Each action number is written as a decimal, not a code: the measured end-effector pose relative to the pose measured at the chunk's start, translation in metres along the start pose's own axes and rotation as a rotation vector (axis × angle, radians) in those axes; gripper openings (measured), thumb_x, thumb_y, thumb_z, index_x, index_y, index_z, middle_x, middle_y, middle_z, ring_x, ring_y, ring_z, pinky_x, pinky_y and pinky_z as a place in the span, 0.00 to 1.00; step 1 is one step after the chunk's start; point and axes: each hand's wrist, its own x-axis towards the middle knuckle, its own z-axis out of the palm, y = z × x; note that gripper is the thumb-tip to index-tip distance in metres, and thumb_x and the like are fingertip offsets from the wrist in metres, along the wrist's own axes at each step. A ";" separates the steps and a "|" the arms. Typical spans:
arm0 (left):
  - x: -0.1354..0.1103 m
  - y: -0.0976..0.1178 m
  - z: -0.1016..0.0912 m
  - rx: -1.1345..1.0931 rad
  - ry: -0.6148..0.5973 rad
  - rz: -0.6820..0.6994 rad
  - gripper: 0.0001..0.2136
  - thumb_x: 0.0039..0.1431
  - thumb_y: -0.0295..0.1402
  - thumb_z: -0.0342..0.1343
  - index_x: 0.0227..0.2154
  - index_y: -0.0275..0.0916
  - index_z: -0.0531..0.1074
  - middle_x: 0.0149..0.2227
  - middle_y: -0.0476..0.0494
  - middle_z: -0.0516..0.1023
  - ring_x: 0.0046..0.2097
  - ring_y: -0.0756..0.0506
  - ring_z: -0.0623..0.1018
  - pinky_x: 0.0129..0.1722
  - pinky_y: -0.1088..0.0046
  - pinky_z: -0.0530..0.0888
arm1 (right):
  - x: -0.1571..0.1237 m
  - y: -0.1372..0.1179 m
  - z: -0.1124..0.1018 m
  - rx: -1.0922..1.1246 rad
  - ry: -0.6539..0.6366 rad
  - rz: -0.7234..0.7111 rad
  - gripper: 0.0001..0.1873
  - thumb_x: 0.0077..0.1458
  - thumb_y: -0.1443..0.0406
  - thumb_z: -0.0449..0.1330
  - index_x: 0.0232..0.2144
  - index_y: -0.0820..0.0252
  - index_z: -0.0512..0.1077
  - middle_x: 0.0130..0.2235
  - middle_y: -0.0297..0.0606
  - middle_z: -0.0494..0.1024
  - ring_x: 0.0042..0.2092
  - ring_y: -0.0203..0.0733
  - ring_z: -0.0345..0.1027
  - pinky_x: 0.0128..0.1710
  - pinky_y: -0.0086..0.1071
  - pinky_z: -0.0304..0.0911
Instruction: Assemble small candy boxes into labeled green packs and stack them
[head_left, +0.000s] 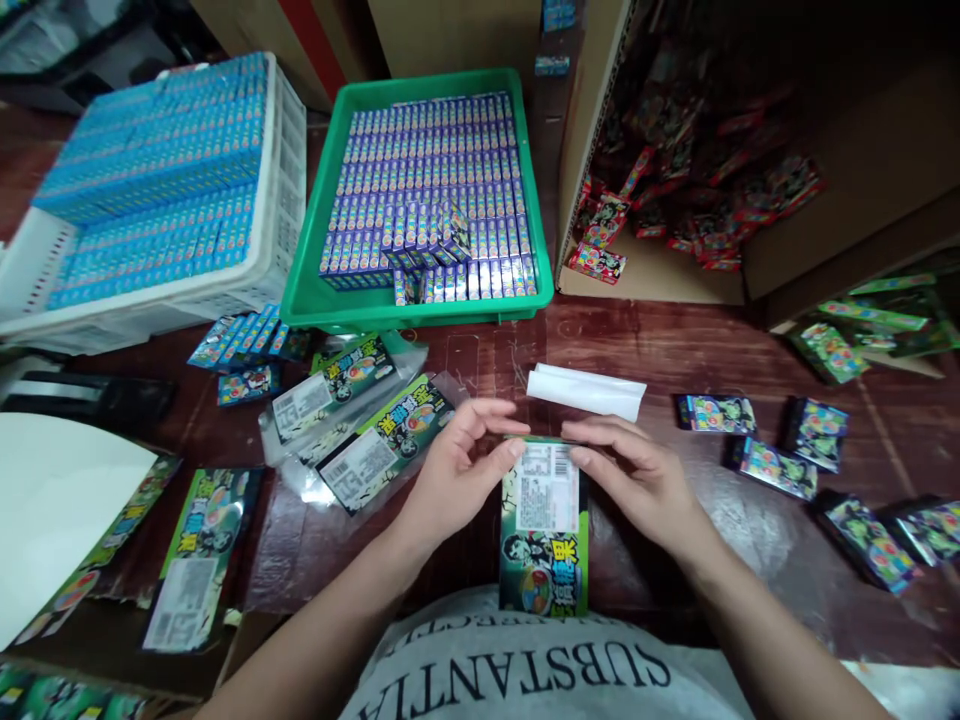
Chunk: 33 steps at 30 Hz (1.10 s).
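Note:
My left hand (456, 470) and my right hand (636, 476) both pinch the far end of a green printed pack (544, 530) that lies lengthwise toward my body on the dark red table (697, 345). Thumbs and fingertips of both hands are closed on the pack's top edge, by its white label. A folded white paper strip (586, 391) lies just beyond my fingers.
A green tray (330, 300) of small purple boxes and a white crate (281, 240) of blue boxes stand at the back. Clear-wrapped packs (360, 420) lie left; small dark packs (780, 465) are scattered right. An open cardboard box (652, 275) holds red packs.

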 end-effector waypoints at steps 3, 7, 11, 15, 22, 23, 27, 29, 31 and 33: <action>0.005 0.013 0.000 0.088 -0.093 -0.050 0.06 0.60 0.36 0.63 0.34 0.39 0.77 0.38 0.45 0.82 0.40 0.47 0.78 0.42 0.68 0.74 | 0.009 -0.014 -0.006 0.026 -0.065 0.118 0.06 0.59 0.59 0.66 0.35 0.53 0.81 0.40 0.37 0.83 0.44 0.41 0.76 0.47 0.38 0.71; 0.016 0.026 0.001 0.105 -0.073 -0.123 0.05 0.57 0.34 0.65 0.30 0.39 0.77 0.31 0.47 0.80 0.33 0.47 0.77 0.38 0.67 0.74 | 0.021 -0.023 -0.006 0.153 -0.040 0.373 0.10 0.54 0.57 0.69 0.33 0.56 0.79 0.35 0.34 0.82 0.35 0.39 0.74 0.41 0.35 0.70; 0.019 0.028 -0.003 0.081 -0.122 -0.128 0.06 0.58 0.37 0.65 0.30 0.40 0.79 0.32 0.46 0.82 0.34 0.46 0.79 0.41 0.63 0.76 | 0.023 -0.022 -0.009 0.239 -0.075 0.398 0.11 0.53 0.55 0.70 0.32 0.56 0.80 0.35 0.35 0.83 0.37 0.40 0.75 0.46 0.39 0.70; 0.013 0.023 -0.009 0.081 -0.233 -0.043 0.07 0.59 0.38 0.65 0.35 0.41 0.80 0.42 0.43 0.84 0.43 0.43 0.81 0.49 0.59 0.77 | 0.013 -0.020 -0.024 0.180 -0.172 0.275 0.12 0.59 0.53 0.66 0.33 0.53 0.82 0.41 0.37 0.84 0.43 0.44 0.77 0.50 0.42 0.71; 0.029 0.006 -0.007 0.274 -0.212 0.066 0.06 0.60 0.36 0.64 0.32 0.39 0.78 0.41 0.42 0.83 0.43 0.44 0.81 0.49 0.60 0.76 | 0.033 0.013 -0.046 -0.462 0.120 -0.092 0.29 0.51 0.53 0.71 0.56 0.44 0.76 0.68 0.40 0.65 0.68 0.62 0.53 0.68 0.62 0.46; 0.034 0.001 -0.006 0.307 -0.204 0.060 0.06 0.60 0.36 0.63 0.33 0.39 0.78 0.40 0.42 0.83 0.42 0.43 0.81 0.48 0.61 0.77 | 0.039 0.021 -0.047 -0.445 0.163 -0.059 0.32 0.48 0.54 0.73 0.56 0.46 0.76 0.67 0.42 0.66 0.68 0.65 0.52 0.68 0.64 0.43; 0.054 -0.022 -0.004 0.446 -0.168 0.102 0.10 0.63 0.40 0.60 0.39 0.39 0.77 0.42 0.42 0.83 0.44 0.42 0.82 0.48 0.63 0.76 | 0.040 0.037 -0.055 -0.176 0.334 0.056 0.18 0.55 0.57 0.66 0.47 0.54 0.79 0.53 0.44 0.80 0.57 0.58 0.68 0.64 0.56 0.56; 0.065 -0.029 -0.005 0.535 -0.159 0.155 0.12 0.64 0.42 0.57 0.42 0.40 0.76 0.44 0.42 0.83 0.47 0.41 0.81 0.51 0.62 0.76 | 0.019 0.036 -0.068 -0.111 0.475 0.086 0.15 0.59 0.54 0.61 0.43 0.55 0.78 0.43 0.40 0.83 0.46 0.50 0.75 0.52 0.46 0.69; 0.076 -0.031 -0.005 0.669 -0.157 0.241 0.13 0.65 0.44 0.55 0.43 0.41 0.76 0.45 0.42 0.83 0.48 0.40 0.81 0.53 0.60 0.75 | -0.015 0.033 -0.088 -0.041 0.657 0.153 0.17 0.62 0.50 0.58 0.38 0.56 0.76 0.30 0.35 0.79 0.30 0.42 0.73 0.32 0.36 0.72; 0.090 -0.033 -0.004 0.836 -0.148 0.395 0.12 0.62 0.45 0.56 0.39 0.43 0.77 0.45 0.42 0.83 0.50 0.37 0.79 0.55 0.56 0.73 | -0.057 0.034 -0.113 0.015 0.871 0.234 0.22 0.63 0.46 0.55 0.31 0.56 0.71 0.19 0.28 0.69 0.17 0.36 0.61 0.17 0.31 0.61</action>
